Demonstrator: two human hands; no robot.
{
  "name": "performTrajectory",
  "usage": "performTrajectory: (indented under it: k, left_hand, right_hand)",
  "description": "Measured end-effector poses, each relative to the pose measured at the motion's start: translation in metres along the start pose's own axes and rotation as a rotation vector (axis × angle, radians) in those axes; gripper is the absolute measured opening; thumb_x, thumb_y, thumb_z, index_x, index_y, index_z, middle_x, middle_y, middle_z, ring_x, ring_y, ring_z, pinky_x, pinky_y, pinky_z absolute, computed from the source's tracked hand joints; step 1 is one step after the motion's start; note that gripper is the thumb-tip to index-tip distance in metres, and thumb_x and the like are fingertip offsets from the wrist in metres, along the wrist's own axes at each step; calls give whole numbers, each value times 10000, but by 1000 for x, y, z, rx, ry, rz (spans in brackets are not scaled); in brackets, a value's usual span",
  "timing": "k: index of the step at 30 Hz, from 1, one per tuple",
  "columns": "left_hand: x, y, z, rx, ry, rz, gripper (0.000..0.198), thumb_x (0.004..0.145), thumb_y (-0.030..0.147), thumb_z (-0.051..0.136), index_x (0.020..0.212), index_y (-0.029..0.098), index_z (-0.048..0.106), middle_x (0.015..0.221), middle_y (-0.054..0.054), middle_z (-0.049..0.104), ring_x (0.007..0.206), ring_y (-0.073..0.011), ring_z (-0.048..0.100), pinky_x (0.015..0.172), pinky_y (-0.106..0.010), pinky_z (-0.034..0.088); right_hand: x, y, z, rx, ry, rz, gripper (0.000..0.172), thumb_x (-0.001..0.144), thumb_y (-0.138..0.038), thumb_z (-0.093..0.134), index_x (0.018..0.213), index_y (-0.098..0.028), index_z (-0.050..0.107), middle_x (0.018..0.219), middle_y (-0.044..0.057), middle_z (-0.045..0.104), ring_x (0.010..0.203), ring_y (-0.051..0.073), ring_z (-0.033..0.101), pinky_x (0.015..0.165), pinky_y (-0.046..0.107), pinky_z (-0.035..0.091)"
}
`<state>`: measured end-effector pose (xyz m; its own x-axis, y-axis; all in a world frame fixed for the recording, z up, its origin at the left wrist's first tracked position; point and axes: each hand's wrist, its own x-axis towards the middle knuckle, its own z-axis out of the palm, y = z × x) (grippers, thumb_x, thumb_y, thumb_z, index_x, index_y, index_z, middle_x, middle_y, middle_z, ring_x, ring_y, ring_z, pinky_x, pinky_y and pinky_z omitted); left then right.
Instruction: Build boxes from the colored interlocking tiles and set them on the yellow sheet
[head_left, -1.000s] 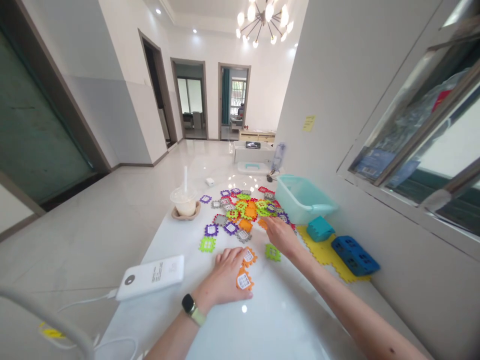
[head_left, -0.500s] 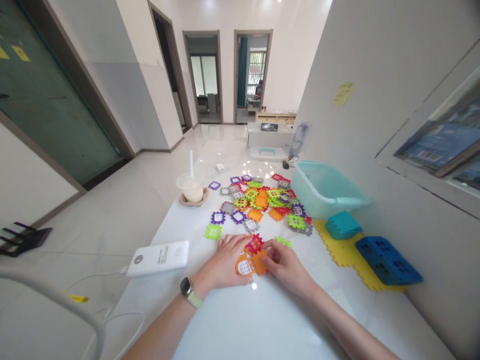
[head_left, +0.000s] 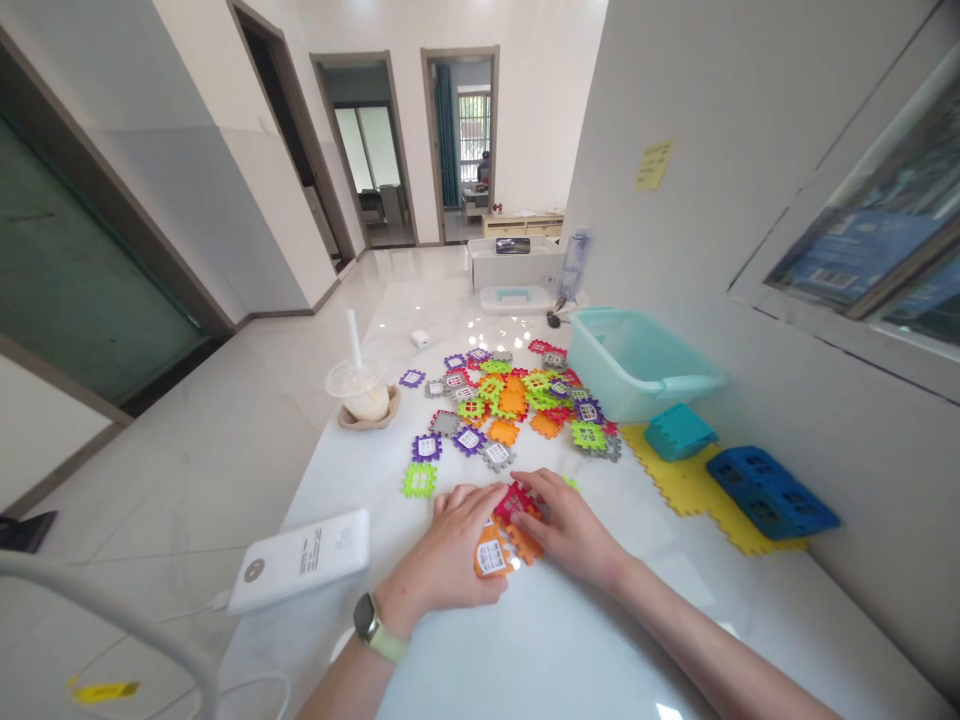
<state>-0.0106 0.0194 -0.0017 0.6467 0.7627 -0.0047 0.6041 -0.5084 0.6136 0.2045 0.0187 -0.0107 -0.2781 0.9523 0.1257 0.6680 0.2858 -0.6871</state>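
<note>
Pressing in from both sides, the left hand (head_left: 459,540) and the right hand (head_left: 571,522) meet on a white tabletop (head_left: 547,650), fingers curled and grasping a red plastic window tile (head_left: 516,503) between them. Two orange tiles lie under and against it: one with a white window (head_left: 492,557) below the left fingertips, another (head_left: 525,545) beneath the right hand. Whether these tiles are locked together cannot be told. A smartwatch (head_left: 366,617) sits on the left wrist. Just beyond the hands spreads a heap of purple, green, grey, orange and red tiles (head_left: 517,398). Left of the left hand lies a white power bank (head_left: 298,562); farther ahead stands a plastic cup with a straw (head_left: 360,392). Past the right hand sit a turquoise plastic tub (head_left: 637,365), a yellow foam mat (head_left: 694,480) and a blue block (head_left: 772,492).
</note>
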Motion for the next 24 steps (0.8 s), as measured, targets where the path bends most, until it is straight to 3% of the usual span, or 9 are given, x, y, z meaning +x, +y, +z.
performTrajectory:
  k: [3,6,8,11,15,17,19,21,24]
  left_hand:
    - [0,2,0,2,5,-11,981,614,249,697,1504,258,284,1486,-65,441,1296,-336,370,1086,-452,306]
    - [0,1,1,6,9,-23,993,620,266,705,1513,249,271,1472,-83,448,1292,-341,370,1083,-458,305]
    - [-1,0,2,4,13,-31,1037,617,277,721,1531,242,231,1460,-91,453,1292,-340,369,1087,-459,304]
    - [-1,-2,2,0,9,-39,1099,618,280,728,1557,236,160,1462,-97,446,1298,-338,365,1094,-461,302]
    - [0,0,0,31,-31,-26,991,626,268,726,1521,288,299,1524,-63,393,1335,-340,335,1107,-471,286]
    - [0,2,-2,56,-51,-25,909,627,271,735,1471,314,400,1544,-46,370,1350,-346,323,1110,-483,278]
    - [0,4,-4,71,-64,-29,848,628,274,746,1427,339,468,1550,-38,364,1356,-349,322,1103,-491,285]
    - [0,6,-6,77,-73,-34,800,629,276,757,1387,363,515,1548,-30,366,1357,-345,328,1096,-492,294]
    - [-2,8,-8,75,-78,-42,738,625,279,774,1323,401,570,1536,-11,382,1353,-329,341,1088,-484,302]
  right_hand:
    - [-1,-1,1,184,-24,77,403,825,-212,623,1227,-195,621,905,43,661,779,197,611,718,323,506]
    - [-3,-1,-1,338,3,87,182,881,-300,587,993,-183,671,793,25,664,709,182,600,632,288,494]
    - [-2,2,-5,319,149,76,238,926,-394,548,861,-185,642,783,38,662,697,180,595,617,287,491]
    - [3,15,-15,267,348,126,320,940,-495,513,859,-197,593,776,55,663,667,189,609,583,299,500]
    - [11,36,-19,533,318,349,401,866,-617,541,876,-219,496,797,67,674,695,247,698,482,306,526]
    - [13,43,-16,635,273,404,426,831,-620,569,947,-218,489,866,86,687,759,269,723,548,347,579]
    - [13,46,-13,607,315,373,467,825,-576,577,1102,-210,488,1052,134,679,895,281,719,703,411,607]
    - [11,45,-15,475,393,292,502,837,-516,562,1223,-208,470,1249,172,601,1056,296,668,820,458,587]
    - [5,39,-23,165,461,102,420,860,-418,522,1221,-206,541,1383,173,483,1245,327,530,878,487,555]
